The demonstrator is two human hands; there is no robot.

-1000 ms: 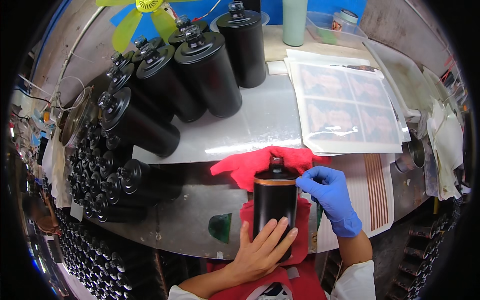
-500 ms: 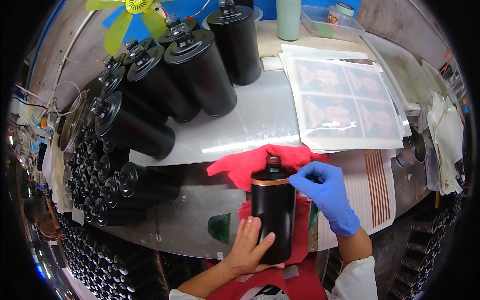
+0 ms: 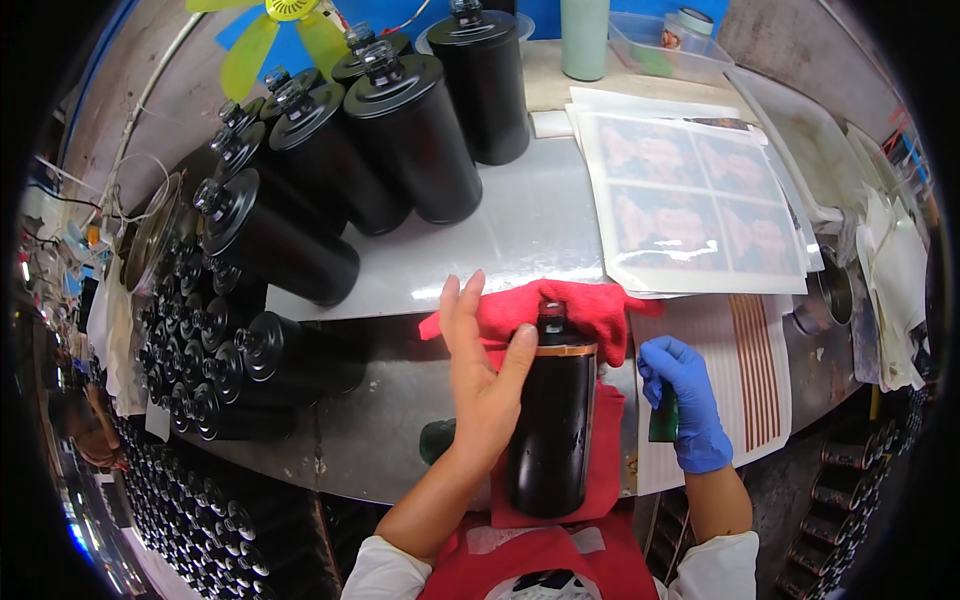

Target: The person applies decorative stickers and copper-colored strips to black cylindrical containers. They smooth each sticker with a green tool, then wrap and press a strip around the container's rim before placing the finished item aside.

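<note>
A black bottle (image 3: 550,430) lies or stands tilted on a red cloth (image 3: 606,440) in front of me, its neck away from me. A copper-coloured band (image 3: 566,350) runs round its shoulder. My left hand (image 3: 478,360) is bare and open, fingers stretched forward, the thumb beside the bottle's shoulder. To the right of the bottle, my right hand (image 3: 680,385), in a blue glove, is closed on a small dark-green flat scraper (image 3: 664,418). Another green flat piece (image 3: 437,440) lies on the table, partly behind my left forearm.
Several black bottles (image 3: 410,130) stand at the back left, with more below at the left (image 3: 285,360). Printed transfer sheets (image 3: 690,200) are stacked at the right, above a striped sheet (image 3: 710,390). A green fan (image 3: 290,10) and a pale green bottle (image 3: 584,40) are at the back.
My left hand has come off the bottle's lower body and moved forward, its fingers opening. My right hand has drawn away from the band, down to the right, with the green scraper now plainly showing.
</note>
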